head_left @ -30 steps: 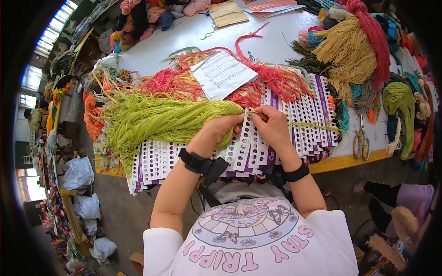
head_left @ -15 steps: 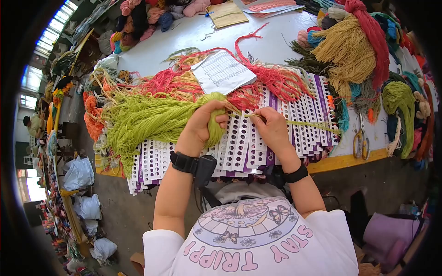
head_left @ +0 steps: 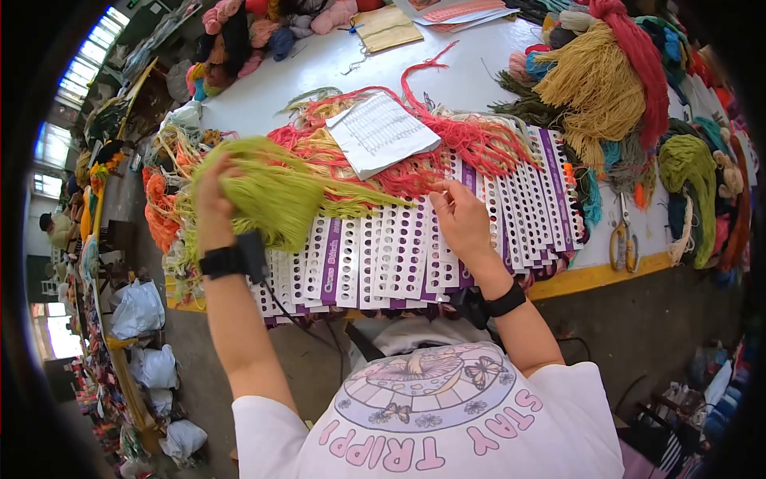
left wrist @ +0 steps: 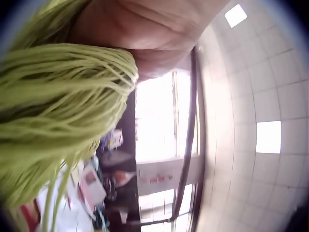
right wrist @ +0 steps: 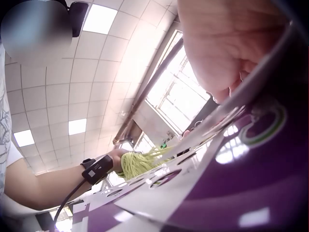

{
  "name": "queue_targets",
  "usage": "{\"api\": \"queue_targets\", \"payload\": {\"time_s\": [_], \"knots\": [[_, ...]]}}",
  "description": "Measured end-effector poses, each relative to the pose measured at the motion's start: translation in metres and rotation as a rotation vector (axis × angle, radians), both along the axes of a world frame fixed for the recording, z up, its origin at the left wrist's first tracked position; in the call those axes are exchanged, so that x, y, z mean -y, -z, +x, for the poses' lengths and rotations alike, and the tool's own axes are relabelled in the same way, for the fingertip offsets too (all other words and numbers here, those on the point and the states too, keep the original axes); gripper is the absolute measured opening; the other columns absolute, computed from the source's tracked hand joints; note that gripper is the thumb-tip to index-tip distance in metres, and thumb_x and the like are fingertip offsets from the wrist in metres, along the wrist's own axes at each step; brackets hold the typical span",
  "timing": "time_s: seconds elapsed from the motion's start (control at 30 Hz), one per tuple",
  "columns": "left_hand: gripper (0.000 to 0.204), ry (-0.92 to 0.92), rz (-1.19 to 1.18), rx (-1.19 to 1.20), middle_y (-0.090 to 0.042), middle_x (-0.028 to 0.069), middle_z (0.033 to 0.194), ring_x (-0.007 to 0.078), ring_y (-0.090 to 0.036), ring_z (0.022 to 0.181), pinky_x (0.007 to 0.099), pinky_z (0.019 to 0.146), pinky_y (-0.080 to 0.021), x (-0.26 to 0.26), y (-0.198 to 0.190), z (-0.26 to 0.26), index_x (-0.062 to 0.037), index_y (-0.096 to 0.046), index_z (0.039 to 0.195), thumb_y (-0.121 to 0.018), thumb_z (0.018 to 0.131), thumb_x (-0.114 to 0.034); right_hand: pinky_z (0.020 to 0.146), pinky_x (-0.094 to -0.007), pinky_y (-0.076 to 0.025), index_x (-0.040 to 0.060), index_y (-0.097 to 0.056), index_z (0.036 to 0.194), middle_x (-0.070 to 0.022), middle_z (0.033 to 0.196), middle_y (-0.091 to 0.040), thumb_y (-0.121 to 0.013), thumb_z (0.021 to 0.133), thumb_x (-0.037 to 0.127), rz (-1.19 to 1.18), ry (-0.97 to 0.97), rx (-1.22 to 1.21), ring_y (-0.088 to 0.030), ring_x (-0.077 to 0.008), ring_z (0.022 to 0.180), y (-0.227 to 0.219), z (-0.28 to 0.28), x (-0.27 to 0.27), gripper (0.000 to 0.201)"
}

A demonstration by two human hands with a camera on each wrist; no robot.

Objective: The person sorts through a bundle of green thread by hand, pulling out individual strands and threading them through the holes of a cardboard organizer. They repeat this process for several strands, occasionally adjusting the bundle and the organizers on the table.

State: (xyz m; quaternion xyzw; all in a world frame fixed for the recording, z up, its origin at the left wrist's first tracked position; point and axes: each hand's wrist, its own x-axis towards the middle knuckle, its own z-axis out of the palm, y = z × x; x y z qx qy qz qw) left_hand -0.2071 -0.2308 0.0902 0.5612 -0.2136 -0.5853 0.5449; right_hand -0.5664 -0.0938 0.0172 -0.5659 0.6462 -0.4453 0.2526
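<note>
A thick skein of lime green yarn [head_left: 275, 191] hangs from my left hand [head_left: 215, 199], raised at the left side of the table. Its loop wraps over the hand in the left wrist view, where the green strands [left wrist: 63, 111] are close to the camera. A thin green tail trails right across the perforated cards [head_left: 371, 263]. My right hand [head_left: 464, 223] is over these white and purple cards, thumb and forefinger together near their upper part. In the right wrist view a card edge [right wrist: 227, 108] partly covers the fingers, so I cannot tell what they hold.
Red and cream yarn [head_left: 479, 148] lies behind the cards, with a printed sheet [head_left: 383, 132] on top. Scissors [head_left: 624, 239] lie at the right near the yellow table edge [head_left: 598, 277]. Beige yarn [head_left: 594, 88] and other skeins are piled at the right.
My left hand has swung left with the green skein, uncovering more cards. The strand that ran right past my right hand no longer shows there. My right hand has stayed nearly in place.
</note>
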Motion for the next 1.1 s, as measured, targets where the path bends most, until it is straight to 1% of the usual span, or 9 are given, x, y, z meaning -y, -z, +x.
{"api": "queue_targets", "payload": {"time_s": [0.1,0.2,0.23,0.27,0.33,0.43,0.7,0.8,1.1], "knots": [[0.024,-0.067,-0.055,0.266,-0.060,0.0069,0.085,0.0154,-0.057,0.068,0.0296,0.056,-0.049,-0.031,-0.052,-0.006,-0.0075,-0.055,0.096,-0.056,0.080,-0.025,0.056,-0.0315,-0.043,0.0045,-0.058,0.085,-0.0093,0.074,-0.056,-0.056,0.078,0.019,0.006,-0.009,-0.007,-0.055,-0.0223,0.062,0.000,-0.001,0.001,0.017],[0.030,0.426,-0.298,0.408,-0.058,0.0068,0.101,0.0157,-0.054,0.093,0.0253,0.067,-0.046,-0.062,-0.050,-0.061,-0.0060,-0.056,0.101,-0.049,0.085,-0.030,0.055,-0.0278,-0.042,0.0040,-0.061,0.087,-0.0062,0.074,-0.057,-0.059,0.076,0.015,0.087,-0.136,0.105,-0.054,-0.0164,0.061,-0.018,0.001,0.000,0.016],[0.035,0.542,-0.278,0.245,-0.057,0.0069,0.102,0.0150,-0.053,0.095,0.0242,0.065,-0.045,-0.077,-0.051,-0.093,-0.0038,-0.054,0.106,-0.047,0.086,-0.031,0.053,-0.0221,-0.040,0.0032,-0.063,0.086,-0.0013,0.074,-0.058,-0.062,0.074,0.013,0.064,-0.181,0.303,-0.052,-0.0084,0.061,-0.028,0.008,-0.001,0.015],[0.040,0.770,-0.273,0.036,-0.053,0.0108,0.109,0.0134,-0.053,0.090,0.0246,0.077,-0.043,-0.082,-0.044,-0.115,0.0030,-0.049,0.111,-0.043,0.088,-0.029,0.052,-0.0206,-0.039,0.0026,-0.063,0.087,-0.0003,0.074,-0.057,-0.062,0.075,0.013,0.095,-0.224,0.453,-0.051,-0.0070,0.060,-0.040,0.014,-0.001,0.016],[0.047,0.892,-0.194,-0.083,-0.051,0.0134,0.111,0.0156,-0.053,0.093,0.0269,0.080,-0.043,-0.098,-0.040,-0.154,0.0055,-0.042,0.117,-0.040,0.089,-0.032,0.051,-0.0176,-0.038,0.0016,-0.062,0.087,0.0015,0.075,-0.057,-0.063,0.075,0.013,0.164,-0.295,0.748,-0.049,-0.0041,0.059,-0.064,0.026,-0.005,0.016],[0.050,0.920,-0.178,-0.221,-0.049,0.0134,0.113,0.0162,-0.052,0.096,0.0287,0.082,-0.043,-0.106,-0.028,-0.183,0.0054,-0.040,0.119,-0.038,0.089,-0.035,0.046,-0.0160,-0.039,0.0029,-0.063,0.086,0.0018,0.070,-0.057,-0.061,0.077,0.015,0.161,-0.283,0.816,-0.049,-0.0025,0.054,-0.069,0.034,-0.006,0.015],[0.049,0.841,-0.122,-0.244,-0.048,0.0135,0.113,0.0171,-0.050,0.100,0.0329,0.083,-0.043,-0.111,-0.017,-0.179,0.0057,-0.040,0.118,-0.038,0.089,-0.034,0.044,-0.0147,-0.040,0.0012,-0.060,0.087,0.0001,0.073,-0.059,-0.058,0.080,0.014,0.129,-0.255,0.989,-0.052,-0.0029,0.057,-0.068,0.030,-0.011,0.015],[0.047,0.835,-0.143,-0.241,-0.049,0.0133,0.111,0.0172,-0.051,0.098,0.0315,0.081,-0.044,-0.114,-0.017,-0.181,0.0047,-0.041,0.117,-0.039,0.089,-0.033,0.044,-0.0154,-0.040,0.0008,-0.060,0.088,0.0007,0.070,-0.058,-0.059,0.080,0.013,0.147,-0.263,0.855,-0.049,-0.0022,0.054,-0.072,0.034,-0.013,0.015],[0.031,0.686,-0.091,-0.300,-0.055,0.0106,0.100,0.0157,-0.056,0.087,0.0287,0.076,-0.047,-0.116,-0.020,-0.180,0.0031,-0.052,0.103,-0.048,0.086,-0.023,0.047,-0.0164,-0.038,0.0005,-0.060,0.086,-0.0002,0.068,-0.057,-0.059,0.079,0.011,0.085,-0.248,0.855,-0.047,-0.0027,0.053,-0.062,0.028,-0.013,0.013]]}}
